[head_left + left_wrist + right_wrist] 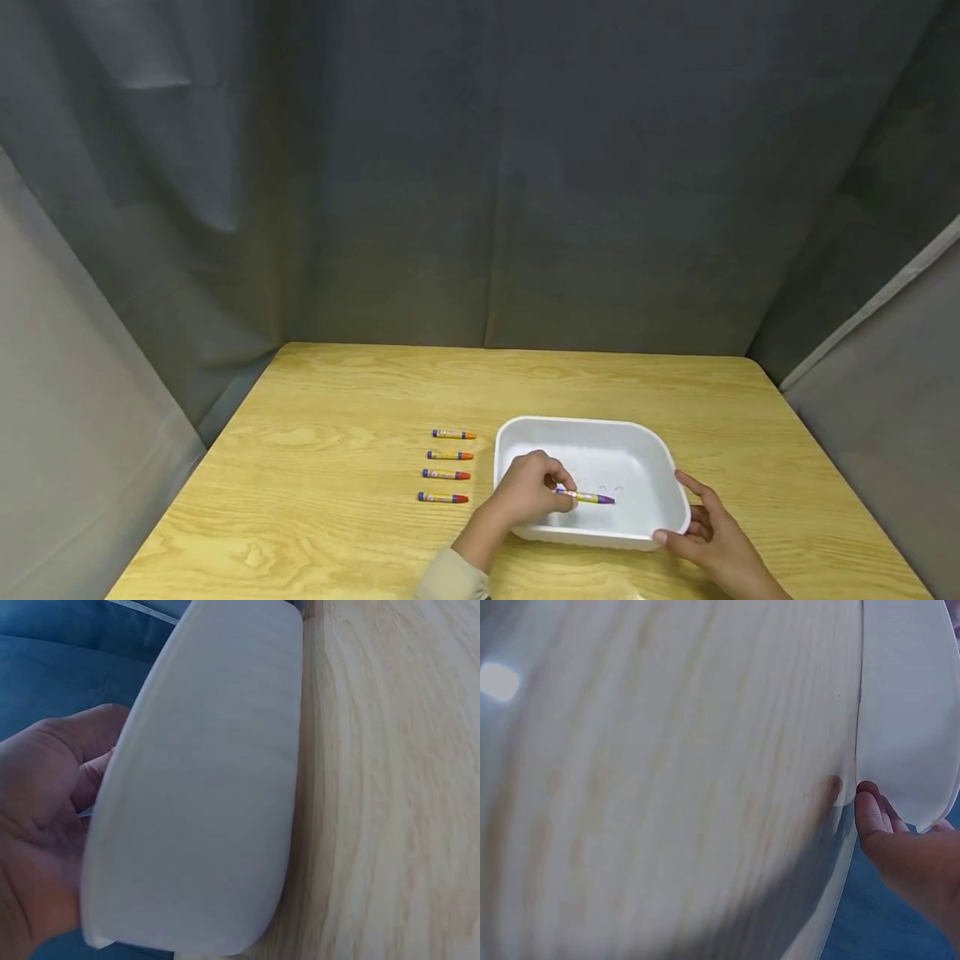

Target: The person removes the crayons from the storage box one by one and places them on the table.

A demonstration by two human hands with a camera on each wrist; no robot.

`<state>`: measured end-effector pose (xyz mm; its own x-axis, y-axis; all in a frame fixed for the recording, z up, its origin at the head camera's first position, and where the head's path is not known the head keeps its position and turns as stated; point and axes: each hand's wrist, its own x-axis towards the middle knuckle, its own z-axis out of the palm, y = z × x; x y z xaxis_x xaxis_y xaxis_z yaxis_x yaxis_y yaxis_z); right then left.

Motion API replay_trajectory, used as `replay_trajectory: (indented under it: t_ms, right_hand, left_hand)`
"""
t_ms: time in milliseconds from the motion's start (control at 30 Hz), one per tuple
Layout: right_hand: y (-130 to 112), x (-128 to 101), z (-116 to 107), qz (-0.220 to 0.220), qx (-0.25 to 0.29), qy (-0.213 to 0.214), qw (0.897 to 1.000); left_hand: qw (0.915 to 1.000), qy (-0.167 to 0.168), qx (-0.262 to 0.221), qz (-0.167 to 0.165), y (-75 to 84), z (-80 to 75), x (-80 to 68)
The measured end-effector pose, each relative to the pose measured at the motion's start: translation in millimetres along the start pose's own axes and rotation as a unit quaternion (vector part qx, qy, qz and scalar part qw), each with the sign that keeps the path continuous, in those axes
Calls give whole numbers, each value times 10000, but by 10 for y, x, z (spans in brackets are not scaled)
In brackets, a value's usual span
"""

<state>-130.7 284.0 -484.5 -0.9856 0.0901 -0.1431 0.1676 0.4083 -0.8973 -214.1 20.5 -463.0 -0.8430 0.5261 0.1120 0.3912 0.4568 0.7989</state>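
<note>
A white tray (585,422) sits on the wooden table (360,392), near its front edge. My left hand (534,490) reaches over the tray's left side and pinches a purple crayon (592,498) with a yellow wrapper just above the tray floor. My right hand (701,525) holds the tray's near right corner, thumb on the front rim and fingers along the right side. In the left wrist view the left hand (45,825) shows beside the tray's outer wall (202,810); the crayon is hidden there. The right wrist view shows a fingertip (870,814) of my right hand against the tray edge (907,712).
Several more crayons lie in a neat column left of the tray, from the farthest crayon (453,434) to the nearest crayon (442,498). Grey cloth walls enclose the table on three sides. Bare wood stretches behind the tray and to the far left.
</note>
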Motion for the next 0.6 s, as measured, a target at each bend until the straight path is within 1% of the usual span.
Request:
replay_trajectory:
  t_ms: [167,267,400,600]
  right_hand:
    - [10,-1,11,-70,59,0,10000]
    - [13,-3,23,-64,140,-10,9999]
    - [10,-12,22,-26,156,-35,9999]
    - [-3,-16,37,5,163,-66,9998]
  left_hand:
    - [9995,127,-113,259,9,-96,-120]
    - [9992,135,-137,344,3,-176,-203]
    - [9992,140,-234,306,-25,-257,-297]
    - [9976,266,-623,162,-70,-368,-445]
